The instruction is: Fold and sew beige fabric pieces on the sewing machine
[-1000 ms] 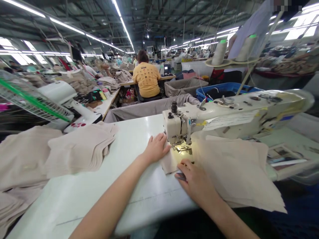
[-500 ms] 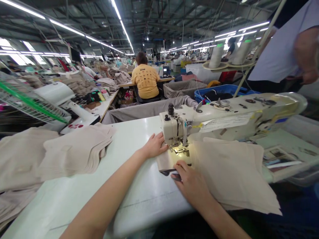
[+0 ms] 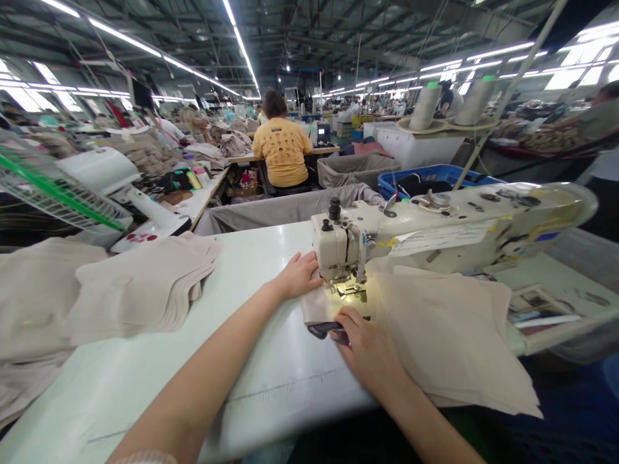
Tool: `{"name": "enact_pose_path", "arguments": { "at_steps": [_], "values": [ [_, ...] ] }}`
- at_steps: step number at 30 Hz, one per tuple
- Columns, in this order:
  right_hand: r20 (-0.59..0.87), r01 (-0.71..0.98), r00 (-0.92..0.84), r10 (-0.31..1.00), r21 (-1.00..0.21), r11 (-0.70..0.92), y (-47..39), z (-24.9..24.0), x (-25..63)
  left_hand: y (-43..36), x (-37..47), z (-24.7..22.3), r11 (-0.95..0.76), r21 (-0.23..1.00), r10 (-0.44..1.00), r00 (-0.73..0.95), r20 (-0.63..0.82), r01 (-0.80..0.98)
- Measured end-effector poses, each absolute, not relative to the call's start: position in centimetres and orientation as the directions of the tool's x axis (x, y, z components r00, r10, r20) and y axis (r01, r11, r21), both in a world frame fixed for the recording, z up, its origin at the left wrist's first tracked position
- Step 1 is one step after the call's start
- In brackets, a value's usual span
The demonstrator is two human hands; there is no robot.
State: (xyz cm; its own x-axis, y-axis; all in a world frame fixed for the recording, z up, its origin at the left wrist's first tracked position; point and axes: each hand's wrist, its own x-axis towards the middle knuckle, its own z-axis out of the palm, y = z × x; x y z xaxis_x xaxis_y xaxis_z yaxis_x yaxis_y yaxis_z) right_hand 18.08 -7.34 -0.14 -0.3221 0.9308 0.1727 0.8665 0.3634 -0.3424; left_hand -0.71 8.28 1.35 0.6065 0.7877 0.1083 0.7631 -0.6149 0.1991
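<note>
My left hand lies flat with fingers spread, its fingertips at the left edge of a beige fabric piece beside the needle area. That piece lies under the head of the sewing machine, whose lamp lights the metal presser foot. At the fabric's near edge, my right hand is closed, its thumb and fingers around a dark, curved tool that is mostly hidden. Its fingertips also touch the fabric. Right of this hand a stack of beige fabric panels hangs over the table's front edge.
More stacked beige panels lie on the left of the white table. A white fan stands behind them. Thread cones rise behind the machine, near a blue basket. A person in a yellow shirt sits ahead.
My right fingers have closed in on the fabric's near edge, and the dark tool shows more to the left. The left hand barely shifts. The standing person at right has mostly left view.
</note>
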Motion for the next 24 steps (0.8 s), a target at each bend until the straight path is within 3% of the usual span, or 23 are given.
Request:
{"name": "enact_pose_path", "arguments": {
  "at_steps": [6, 10, 13, 24],
  "values": [
    [0.118, 0.859, -0.351, 0.929, -0.354, 0.370, -7.6, -0.2, 18.6, 3.5, 0.7, 1.4, -0.532, -0.003, 0.834, 0.525, 0.166, 0.847],
    [0.081, 0.858, -0.365, 0.927, -0.359, 0.369, -8.0, -0.4, 19.0, -1.7, 0.5, 1.0, -0.789, 0.181, 0.613, 0.767, 0.189, 0.587],
    [0.069, 0.848, -0.371, 0.926, -0.380, 0.369, -8.0, -0.4, 19.1, -3.3, 0.0, 0.9, -0.851, 0.233, 0.522, 0.812, 0.261, 0.471],
    [0.091, 0.838, -0.345, 0.934, -0.419, 0.350, -4.6, 0.0, 18.4, 1.4, -0.9, 1.0, -0.852, 0.232, 0.520, 0.810, 0.270, 0.470]
  ]
}}
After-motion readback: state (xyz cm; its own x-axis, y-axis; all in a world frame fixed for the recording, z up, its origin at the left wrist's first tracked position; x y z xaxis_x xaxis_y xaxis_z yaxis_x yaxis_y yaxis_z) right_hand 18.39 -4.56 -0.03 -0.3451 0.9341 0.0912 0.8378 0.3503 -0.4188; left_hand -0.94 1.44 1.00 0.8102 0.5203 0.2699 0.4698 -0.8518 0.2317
